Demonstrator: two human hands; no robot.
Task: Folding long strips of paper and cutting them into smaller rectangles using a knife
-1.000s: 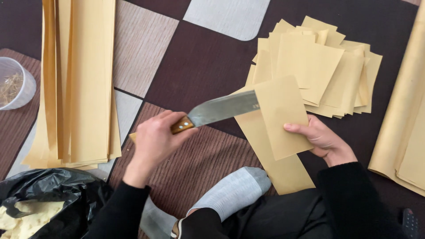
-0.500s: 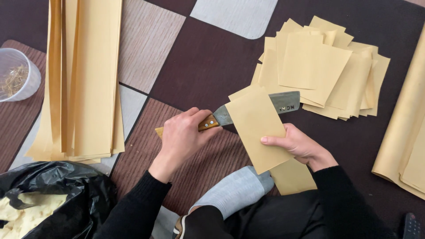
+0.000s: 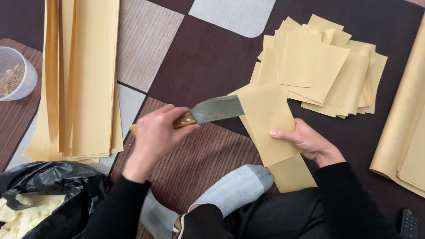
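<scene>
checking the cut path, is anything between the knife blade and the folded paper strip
Nothing visible. The left hand holds the wooden-handled knife with a wide steel blade, whose tip disappears into the folded tan paper strip gripped by the right hand. The pile of cut tan paper pieces lies farther back.

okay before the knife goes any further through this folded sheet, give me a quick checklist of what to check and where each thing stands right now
1. Grip on the knife: left hand closed round the wooden handle. Ok.
2. Folded paper strip held: right hand pinches it at the right edge. Ok.
3. Fingers off the blade's line: right thumb lies on the sheet, below and right of the blade tip. Ok.
4. Blade seated in the fold: the tip is hidden by the sheet. Cannot tell.
5. Foot in the grey sock away from the blade: it lies under the strip's lower end, below the knife. Ok.
6. Room for the cut piece: pile of cut sheets lies just behind. Ok.
</scene>
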